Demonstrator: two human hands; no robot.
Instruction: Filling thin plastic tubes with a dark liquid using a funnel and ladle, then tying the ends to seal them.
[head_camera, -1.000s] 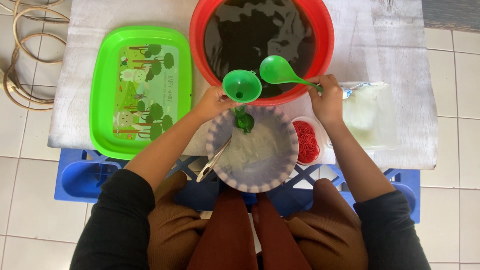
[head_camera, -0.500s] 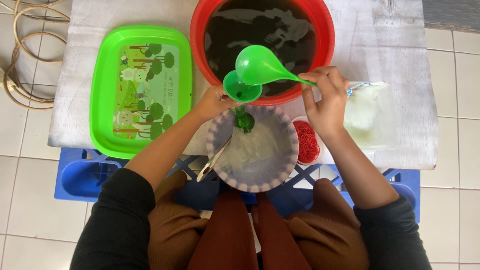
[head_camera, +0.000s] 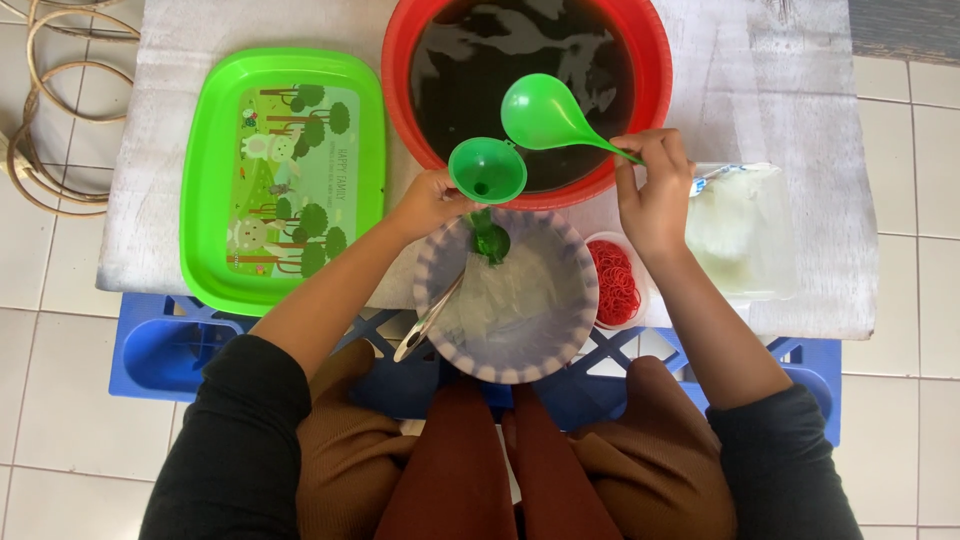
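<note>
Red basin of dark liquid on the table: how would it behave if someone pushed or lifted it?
The red basin is filled close to its rim with dark liquid, so it is probably heavy for its size and apt to slosh if pushed. Its thin plastic wall may flex when lifted. The wide round base suggests it would slide rather than tip.

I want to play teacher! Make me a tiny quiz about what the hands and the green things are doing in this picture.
1. True or false: the right hand holds the green ladle over the red basin.
2. What does the left hand hold? A) a spoon B) the green funnel C) a cup
3. Fill in: the small dish of red rubber bands sits to the ____ of the grey bowl, as seen in the picture.

Key: 1 true. 2 B. 3 right.
</note>
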